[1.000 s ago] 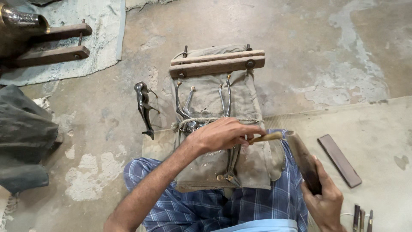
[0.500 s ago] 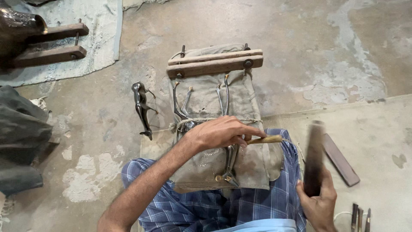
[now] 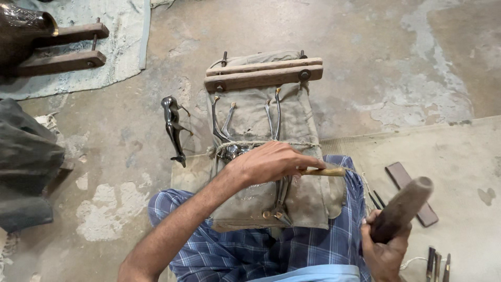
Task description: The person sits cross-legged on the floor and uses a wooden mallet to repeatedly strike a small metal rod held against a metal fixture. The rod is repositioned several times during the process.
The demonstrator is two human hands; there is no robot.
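My left hand (image 3: 271,163) grips a thin wooden-handled chisel (image 3: 326,171), held level over a dusty cloth-wrapped work block (image 3: 302,120) on my lap. Shiny metal pieces (image 3: 225,122) are tied onto the cloth with twine. My right hand (image 3: 383,250) holds a dark wooden mallet (image 3: 402,209), raised and pointing up to the right, apart from the chisel. A wooden clamp (image 3: 263,73) with two bolts tops the block.
A polished metal animal figure (image 3: 172,128) lies on the concrete floor left of the block. A dark flat stone (image 3: 409,190) and several small chisels (image 3: 437,263) rest on the mat at right. Another wooden clamp (image 3: 62,49) and dark cloth (image 3: 26,167) lie at left.
The mallet in my right hand swung from upright to tilted toward the right and lower. My left hand and the chisel stayed in place on the block.
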